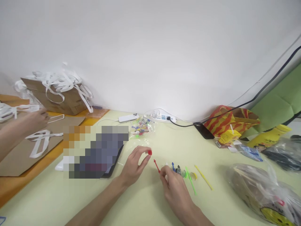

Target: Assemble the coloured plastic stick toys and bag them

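Between the thumb and fingertips of my left hand [135, 166] is a small round red piece [150, 152]. My right hand [175, 186] pinches a thin red plastic arrow [156, 165], its pointed tip angled up and left toward the red piece, apart from it. Just beyond the right hand are a blue arrow [173, 166], a dark-tipped piece and small round pieces partly hidden by the fingers. To the right lie a green arrow [191, 182], a small yellow round piece [193, 176] and a yellow stick [204, 178].
A clear bag of coloured pieces [142, 127] lies near a white phone [129, 118] and a power strip [162, 116]. Left are a blurred-out tablet-like device [115, 160] and another person's hand [39, 121] over a brown paper bag [16, 157]. Plastic-wrapped goods [261, 194] sit right.
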### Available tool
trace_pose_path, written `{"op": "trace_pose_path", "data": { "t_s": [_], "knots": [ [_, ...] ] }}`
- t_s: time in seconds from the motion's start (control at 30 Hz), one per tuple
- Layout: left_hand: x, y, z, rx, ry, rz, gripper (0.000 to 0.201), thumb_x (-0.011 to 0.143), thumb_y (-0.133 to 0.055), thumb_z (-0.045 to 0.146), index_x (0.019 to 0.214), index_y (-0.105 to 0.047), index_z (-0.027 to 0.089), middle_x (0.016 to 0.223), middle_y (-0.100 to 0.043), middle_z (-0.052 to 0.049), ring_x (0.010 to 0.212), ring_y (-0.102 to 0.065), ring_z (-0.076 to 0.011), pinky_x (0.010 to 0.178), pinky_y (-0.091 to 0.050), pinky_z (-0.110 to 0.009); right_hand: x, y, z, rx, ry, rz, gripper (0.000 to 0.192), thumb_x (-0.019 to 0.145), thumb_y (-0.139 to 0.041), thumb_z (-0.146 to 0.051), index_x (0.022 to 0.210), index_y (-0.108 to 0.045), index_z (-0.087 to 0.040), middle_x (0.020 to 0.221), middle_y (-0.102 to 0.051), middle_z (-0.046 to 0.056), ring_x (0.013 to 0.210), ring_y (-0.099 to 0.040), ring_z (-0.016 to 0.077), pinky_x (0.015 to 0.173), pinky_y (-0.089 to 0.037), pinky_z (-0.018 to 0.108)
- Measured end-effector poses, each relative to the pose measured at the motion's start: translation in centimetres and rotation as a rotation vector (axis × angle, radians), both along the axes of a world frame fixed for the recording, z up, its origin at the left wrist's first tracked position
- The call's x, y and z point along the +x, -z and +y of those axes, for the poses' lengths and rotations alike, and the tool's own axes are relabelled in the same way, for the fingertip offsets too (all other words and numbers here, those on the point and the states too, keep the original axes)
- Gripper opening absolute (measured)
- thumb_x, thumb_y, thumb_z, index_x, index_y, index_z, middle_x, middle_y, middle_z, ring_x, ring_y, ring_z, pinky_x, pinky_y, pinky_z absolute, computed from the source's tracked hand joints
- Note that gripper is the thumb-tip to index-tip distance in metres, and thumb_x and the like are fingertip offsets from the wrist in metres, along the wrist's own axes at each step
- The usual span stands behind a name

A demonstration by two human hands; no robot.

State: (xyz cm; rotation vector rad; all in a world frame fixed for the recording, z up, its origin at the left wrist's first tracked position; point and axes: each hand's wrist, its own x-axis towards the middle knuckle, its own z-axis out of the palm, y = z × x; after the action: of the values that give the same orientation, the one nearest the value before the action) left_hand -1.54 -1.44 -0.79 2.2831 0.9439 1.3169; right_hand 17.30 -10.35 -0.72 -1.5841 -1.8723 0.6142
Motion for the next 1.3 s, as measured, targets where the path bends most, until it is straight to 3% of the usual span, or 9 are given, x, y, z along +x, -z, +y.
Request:
{"op": "trace_pose_path", "data": {
  "t_s": [0.07,0.17,0.27,0.37,0.53,0.8,1.0,1.3],
  "knots": [
    [0.2,0.0,-0.2,-0.029,-0.033,-0.079,0.021,0.099,-0.054,0.020,0.120,-0.056,0.022,0.107,-0.068,-0.005,0.101,-0.066,-0.0180,0.090,-0.054,-0.034,0.2,-0.6,0.0,-0.051,0.028,0.323,0.007,0.097,-0.053,-0.024,0.093,-0.057,-0.021,0.074,-0.065,0.002,0.056,-0.051,0.0145,0.054,-0.032,0.027],
    [0.6,-0.2,-0.6,-0.041,-0.025,-0.152,0.022,0.095,-0.062,0.022,0.117,-0.058,0.022,0.105,-0.070,-0.005,0.100,-0.068,-0.0181,0.089,-0.056,-0.033,0.1,-1.1,0.0,-0.168,0.062,0.750,0.026,0.087,-0.071,-0.043,0.092,-0.064,-0.019,0.075,-0.067,0.002,0.048,-0.043,0.0102,0.046,-0.030,0.025],
    [1.2,-0.5,-1.1,-0.021,0.072,-0.142,0.020,0.092,-0.067,0.020,0.112,-0.064,0.022,0.102,-0.072,-0.005,0.097,-0.069,-0.0183,0.086,-0.057,-0.033,-0.2,-1.1,0.2,-0.255,0.049,0.999,0.036,0.078,-0.079,-0.051,0.085,-0.068,-0.017,0.073,-0.067,0.001,0.040,-0.029,0.0042,0.041,-0.022,0.024],
    [1.8,-0.6,-1.6,-0.051,0.155,-0.156,0.020,0.088,-0.072,0.021,0.108,-0.068,0.023,0.097,-0.073,-0.004,0.095,-0.069,-0.0188,0.084,-0.058,-0.033,-0.3,-1.0,0.3,-0.298,0.059,1.141,0.037,0.076,-0.081,-0.051,0.083,-0.068,-0.017,0.067,-0.063,-0.002,0.040,-0.027,0.0028,0.041,-0.018,0.023],
    [2.2,0.0,-1.8,-0.174,0.212,-0.167,0.021,0.088,-0.073,0.020,0.109,-0.069,0.023,0.099,-0.075,-0.005,0.099,-0.069,-0.0201,0.089,-0.058,-0.036,-0.1,-1.4,0.3,-0.365,0.096,1.260,0.036,0.077,-0.082,-0.048,0.082,-0.066,-0.017,0.066,-0.057,-0.004,0.044,-0.029,0.0028,0.044,-0.017,0.023],
    [1.8,-0.6,-1.2,-0.062,0.294,-0.138,0.025,0.087,-0.075,0.018,0.112,-0.072,0.022,0.096,-0.077,-0.008,0.093,-0.072,-0.0220,0.080,-0.063,-0.038,-0.5,-1.4,0.3,-0.509,0.119,1.308,0.039,0.078,-0.080,-0.053,0.078,-0.063,-0.018,0.051,-0.045,-0.008,0.041,-0.028,0.0041,0.043,-0.015,0.023],
    [1.2,-0.8,-0.8,-0.113,0.396,-0.135,0.033,0.085,-0.077,0.016,0.117,-0.071,0.024,0.098,-0.079,-0.007,0.091,-0.073,-0.0214,0.081,-0.062,-0.038,-1.0,-0.6,0.2,-0.566,0.076,1.316,0.045,0.078,-0.078,-0.058,0.072,-0.057,-0.019,0.043,-0.040,-0.009,0.033,-0.023,0.0032,0.037,-0.009,0.021],
    [1.2,-0.8,-1.6,-0.249,0.450,-0.232,0.031,0.084,-0.076,0.013,0.114,-0.074,0.024,0.097,-0.079,-0.008,0.091,-0.074,-0.0210,0.083,-0.062,-0.039,-1.2,0.1,-0.4,-0.683,-0.007,1.410,0.045,0.085,-0.072,-0.058,0.075,-0.057,-0.017,0.063,-0.062,0.000,0.032,-0.031,0.0010,0.033,-0.011,0.019]
  ]
}}
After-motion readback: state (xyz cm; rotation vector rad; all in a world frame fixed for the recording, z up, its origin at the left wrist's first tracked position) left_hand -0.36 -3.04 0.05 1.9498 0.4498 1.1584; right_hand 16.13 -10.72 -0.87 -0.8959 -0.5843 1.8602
